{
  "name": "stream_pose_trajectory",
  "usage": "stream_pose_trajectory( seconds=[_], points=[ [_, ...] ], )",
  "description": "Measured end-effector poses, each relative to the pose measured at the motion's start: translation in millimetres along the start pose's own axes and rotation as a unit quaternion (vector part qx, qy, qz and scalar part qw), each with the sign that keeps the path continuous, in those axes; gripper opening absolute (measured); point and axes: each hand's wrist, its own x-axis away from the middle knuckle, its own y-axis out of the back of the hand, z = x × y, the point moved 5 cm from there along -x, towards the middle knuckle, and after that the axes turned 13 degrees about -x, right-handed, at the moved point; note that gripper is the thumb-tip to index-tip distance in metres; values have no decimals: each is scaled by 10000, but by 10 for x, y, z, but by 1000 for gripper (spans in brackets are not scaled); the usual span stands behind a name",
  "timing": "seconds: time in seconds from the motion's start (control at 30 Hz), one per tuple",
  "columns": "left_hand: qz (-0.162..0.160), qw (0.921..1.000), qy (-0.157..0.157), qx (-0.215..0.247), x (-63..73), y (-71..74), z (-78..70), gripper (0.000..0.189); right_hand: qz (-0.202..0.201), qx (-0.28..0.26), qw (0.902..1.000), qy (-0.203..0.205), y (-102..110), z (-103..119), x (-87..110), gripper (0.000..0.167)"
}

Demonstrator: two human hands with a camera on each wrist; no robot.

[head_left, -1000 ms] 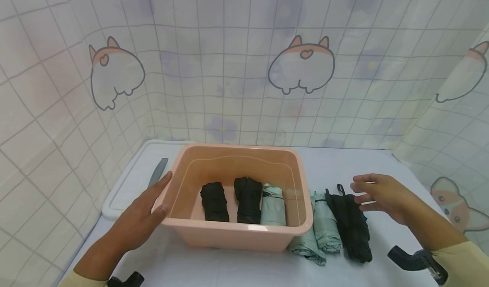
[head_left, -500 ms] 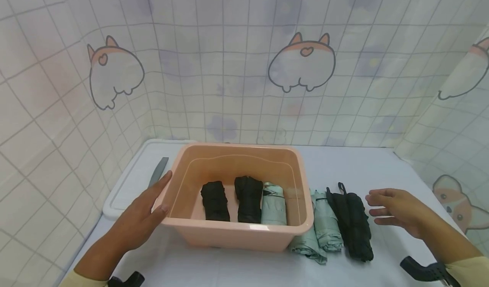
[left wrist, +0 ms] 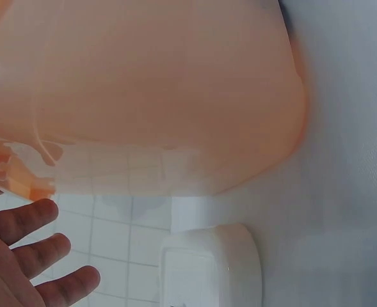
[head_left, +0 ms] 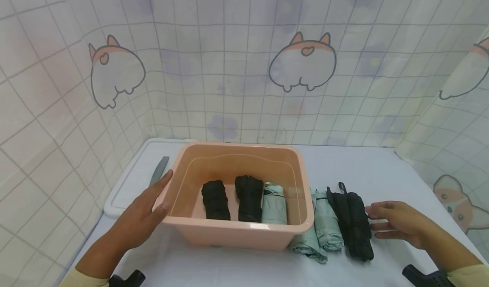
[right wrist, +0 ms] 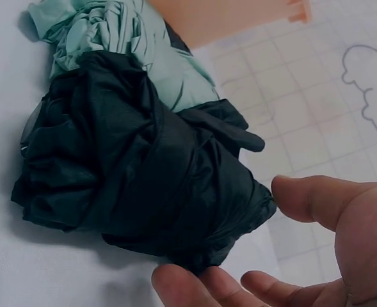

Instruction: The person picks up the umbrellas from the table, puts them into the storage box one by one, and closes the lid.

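A peach plastic basin (head_left: 237, 236) holds two black bundles and one mint-green bundle that look like folded umbrellas. My left hand (head_left: 143, 212) rests against the basin's left rim, its fingers (left wrist: 47, 252) extended. On the table right of the basin lie two mint-green folded umbrellas (head_left: 327, 227) and a black folded umbrella (head_left: 355, 227) with a small loop at its far end. My right hand (head_left: 401, 225) is at the black umbrella's right side, fingers spread. In the right wrist view the thumb (right wrist: 310, 198) is very near the umbrella; whether it touches cannot be told.
Behind the basin's left side lies a white lid-like tray (head_left: 127, 181) with a grey flat piece (head_left: 159, 170) on it. A white cloth covers the table (head_left: 237, 270). Tiled-pattern curtains (head_left: 237, 74) enclose the back and both sides.
My right hand moves from beside the black umbrella's far end to the right, then lower and in towards its right side. The left hand stays at the basin's rim.
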Motion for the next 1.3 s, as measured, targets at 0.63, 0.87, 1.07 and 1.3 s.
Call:
stream_pose_trajectory(
  seconds=[0.63, 0.87, 1.07, 1.3],
  points=[
    [-44, 10000, 51, -2, -1, 0, -24, 67, -149, 538, 9984, -112, -176, 0, -58, 96],
    [-31, 9999, 107, 14, 5, 5, -31, 67, -213, 679, 9975, 4, -245, -3, -109, 99],
    [19, 9998, 190, -4, 7, -4, -17, 67, -279, 660, 9974, 44, -253, -2, -124, 94],
    [27, 9998, 201, -3, 9, -14, -7, 67, -285, 684, 9972, 112, -220, -1, -112, 88]
  ],
)
